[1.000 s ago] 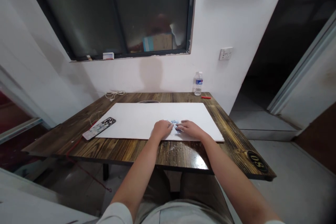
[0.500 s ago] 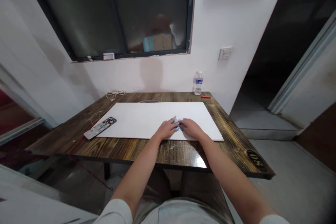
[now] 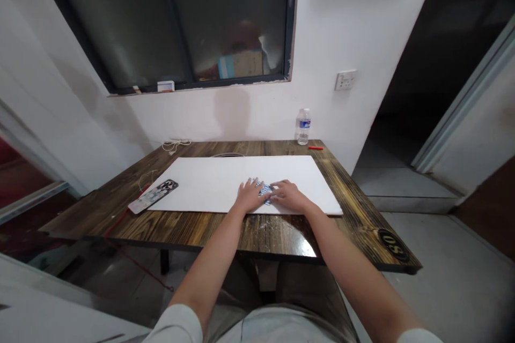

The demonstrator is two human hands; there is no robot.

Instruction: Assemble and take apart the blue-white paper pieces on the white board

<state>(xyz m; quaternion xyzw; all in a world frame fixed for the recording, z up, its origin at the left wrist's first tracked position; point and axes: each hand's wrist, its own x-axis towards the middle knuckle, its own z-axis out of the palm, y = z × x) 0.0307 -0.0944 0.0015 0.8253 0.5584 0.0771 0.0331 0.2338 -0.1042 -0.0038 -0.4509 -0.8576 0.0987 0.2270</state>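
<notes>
On a white board (image 3: 209, 182) lies a small blue-and-white striped piece (image 3: 265, 191), flat and thin; I cannot tell whether it is cloth or paper. My left hand (image 3: 248, 196) rests on its left part with the fingers spread. From the other side, my right hand (image 3: 288, 195) touches the right end of the piece, fingers stretched leftward and palm down. Both hands are low on the board near its front edge, a short gap apart. Parts of the striped piece are hidden beneath the fingers.
A phone (image 3: 155, 196) lies across the board's left edge, beside a red cord (image 3: 116, 222). Behind the board stand a water bottle (image 3: 304, 127) and a red pen-like stick (image 3: 316, 148). A white cable (image 3: 176, 143) sits at the back left of the wooden table (image 3: 189, 229).
My left hand has slid slightly left, and its fingers have spread. More of the striped piece shows between the hands, lying flatter. My right hand has barely moved.
</notes>
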